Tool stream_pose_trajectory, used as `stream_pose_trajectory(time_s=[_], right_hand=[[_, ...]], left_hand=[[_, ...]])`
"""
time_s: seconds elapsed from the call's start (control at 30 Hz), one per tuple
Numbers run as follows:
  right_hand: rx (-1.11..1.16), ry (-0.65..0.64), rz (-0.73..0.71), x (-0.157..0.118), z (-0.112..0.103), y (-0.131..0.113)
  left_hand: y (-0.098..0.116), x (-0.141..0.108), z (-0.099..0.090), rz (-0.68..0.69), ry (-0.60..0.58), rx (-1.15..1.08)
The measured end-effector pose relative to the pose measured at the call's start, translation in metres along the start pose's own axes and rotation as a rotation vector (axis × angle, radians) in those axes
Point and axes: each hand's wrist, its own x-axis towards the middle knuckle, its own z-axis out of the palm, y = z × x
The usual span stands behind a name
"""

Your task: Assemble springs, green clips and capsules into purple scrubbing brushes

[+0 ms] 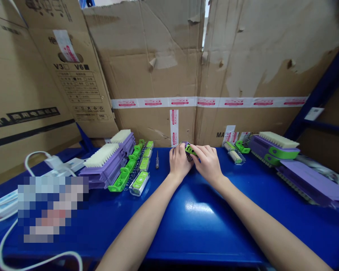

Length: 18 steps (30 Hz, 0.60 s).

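Note:
Above the blue table's middle, both hands are closed on one small purple-and-green plastic part [191, 150]. My left hand [179, 162] wraps its left side, and the fingers hide most of the purple body. On the other side, my right hand [208, 162] has its thumb and fingers at the green piece with dark holes. A small screwdriver [157, 161] lies just left of my left hand. Further left is a row of green brackets [121, 181], with metal springs [132, 171] and clear-cased green pieces [140, 182] alongside.
Purple blocks with cream bristles [104, 165] stand at left, and more purple bristled parts [274, 148] lie at right. Near them are a green bracket [242, 146] and a clear-cased piece [236, 156]. A power strip [64, 167] with white cables sits left. Cardboard [158, 75] walls the back.

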Motion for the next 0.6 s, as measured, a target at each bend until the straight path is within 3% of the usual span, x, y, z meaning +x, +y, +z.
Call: stream_pose_trajectory(time_s=[0.6], right_hand=[[-0.1,-0.044,0.049,-0.0024,0.0028,-0.0048]], left_hand=[[-0.0003,0.0013,-0.0007,-0.04,0.001,0.022]])
